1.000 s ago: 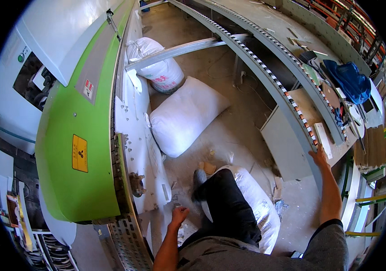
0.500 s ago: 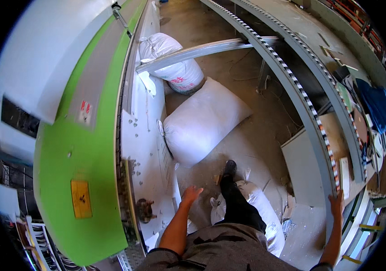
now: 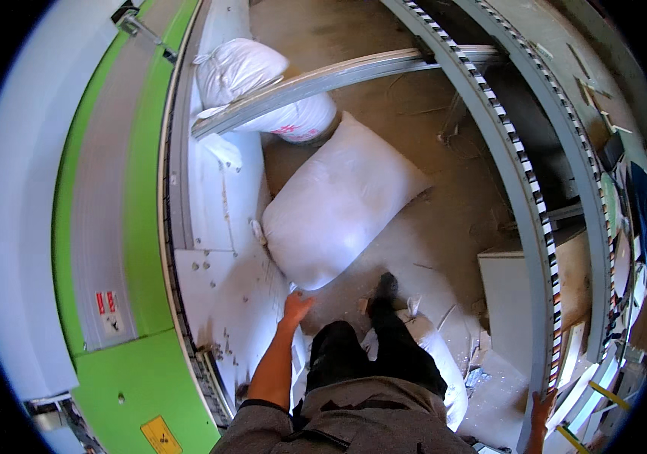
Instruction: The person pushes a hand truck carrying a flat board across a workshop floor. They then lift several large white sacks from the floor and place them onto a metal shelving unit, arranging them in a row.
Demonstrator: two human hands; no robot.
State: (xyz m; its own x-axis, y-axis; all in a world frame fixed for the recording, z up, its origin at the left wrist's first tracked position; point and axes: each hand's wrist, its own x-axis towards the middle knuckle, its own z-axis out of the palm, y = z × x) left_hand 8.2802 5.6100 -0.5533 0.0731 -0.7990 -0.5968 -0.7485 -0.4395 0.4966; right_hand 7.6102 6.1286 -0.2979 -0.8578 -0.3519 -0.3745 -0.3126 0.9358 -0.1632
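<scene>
Along the left side stands a big green and white machine [image 3: 138, 390]. On the right run two long gray rails, the near rail [image 3: 533, 242] and the far rail [image 3: 587, 197], with black and white edges. A gray bar [image 3: 323, 85] goes across from the machine to the rails. Next comes a fat white bag [image 3: 342, 200], lying on the floor [image 3: 444, 227] beside the machine. Behind it, partly under the bar, is another white bag [image 3: 240, 69]. A third bag [image 3: 452, 371] sits by the person's right leg. Just now the left hand [image 3: 298, 306] has come nearer to the fat bag, so the two are close, but I can't tell if they touch. Its grip looks partly open, with nothing in it. The right hand [image 3: 541, 410] stays on the near rail; I can't tell how tight its grip is.
</scene>
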